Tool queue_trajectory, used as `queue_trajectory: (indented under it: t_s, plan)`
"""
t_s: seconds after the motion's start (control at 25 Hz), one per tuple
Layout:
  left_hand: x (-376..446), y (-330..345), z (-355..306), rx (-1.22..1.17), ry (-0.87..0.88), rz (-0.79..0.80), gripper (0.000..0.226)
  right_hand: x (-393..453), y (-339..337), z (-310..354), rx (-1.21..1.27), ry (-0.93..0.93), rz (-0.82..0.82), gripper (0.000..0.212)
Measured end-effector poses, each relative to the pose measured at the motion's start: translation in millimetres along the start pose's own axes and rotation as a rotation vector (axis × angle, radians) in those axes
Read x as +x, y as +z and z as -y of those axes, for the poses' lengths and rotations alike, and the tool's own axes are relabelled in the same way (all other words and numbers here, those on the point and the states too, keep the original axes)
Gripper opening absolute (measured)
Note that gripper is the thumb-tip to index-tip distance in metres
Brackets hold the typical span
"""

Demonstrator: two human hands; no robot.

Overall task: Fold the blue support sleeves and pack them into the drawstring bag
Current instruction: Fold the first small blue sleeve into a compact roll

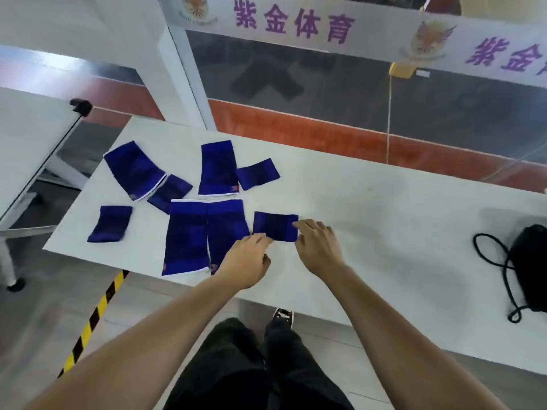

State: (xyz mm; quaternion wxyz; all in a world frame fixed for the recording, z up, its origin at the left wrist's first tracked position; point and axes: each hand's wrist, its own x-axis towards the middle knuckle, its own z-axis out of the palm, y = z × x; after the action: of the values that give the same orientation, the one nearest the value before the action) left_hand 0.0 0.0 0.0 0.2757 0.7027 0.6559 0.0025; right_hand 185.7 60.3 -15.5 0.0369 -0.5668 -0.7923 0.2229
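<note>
Several blue support sleeves lie flat on the white table (370, 202). A small blue sleeve (275, 227) lies nearest my hands. My left hand (250, 261) pinches its lower left corner, and my right hand (318, 244) holds its right edge with curled fingers. Two long sleeves (186, 235) (226, 229) lie side by side just left of my left hand, which covers part of the nearer one. The black drawstring bag (529, 267) sits at the table's far right, its cord (491, 261) looping out to the left.
More blue sleeves are spread over the table's left half, such as a long one (134, 170) at the back left and a small one (111, 223) near the left edge. A glass barrier with a banner (296, 25) stands behind the table. Yellow-black floor tape (94, 318) runs below the left corner.
</note>
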Motion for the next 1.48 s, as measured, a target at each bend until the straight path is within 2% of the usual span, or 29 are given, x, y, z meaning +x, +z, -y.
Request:
queue_trajectory:
  t_s: [0.24,0.36,0.56,0.72,0.96,1.12,1.32,1.4,1.48]
  plan:
    - [32,32,8,0.136,-0.046,0.079,0.065,13,35,-17,-0.137,-0.086,0.23,0.054]
    - [44,40,12,0.186,-0.044,0.118,0.065,11,43,-31,-0.162,-0.051,0.263,0.057]
    - [56,55,9,0.245,0.016,0.082,0.068,9,48,-48,-0.163,0.021,0.151,0.055]
    - [69,57,6,0.353,0.02,0.025,0.068,6,49,-52,-0.189,0.039,0.013,0.044]
    - [96,57,-3,0.344,0.057,0.025,0.069,-5,54,-53,-0.2,0.062,0.073,0.059]
    - [112,55,-4,0.369,0.095,0.059,0.071,5,51,-60,-0.192,0.104,0.008,0.065]
    - [130,45,-6,0.357,0.159,0.09,0.066,15,52,-63,-0.179,0.181,0.068,0.069]
    - [136,35,0,0.282,0.105,0.017,0.068,17,53,-62,-0.176,0.225,0.051,0.068]
    - [146,21,12,0.225,-0.025,-0.11,0.069,20,53,-61,-0.175,0.244,0.05,0.068]
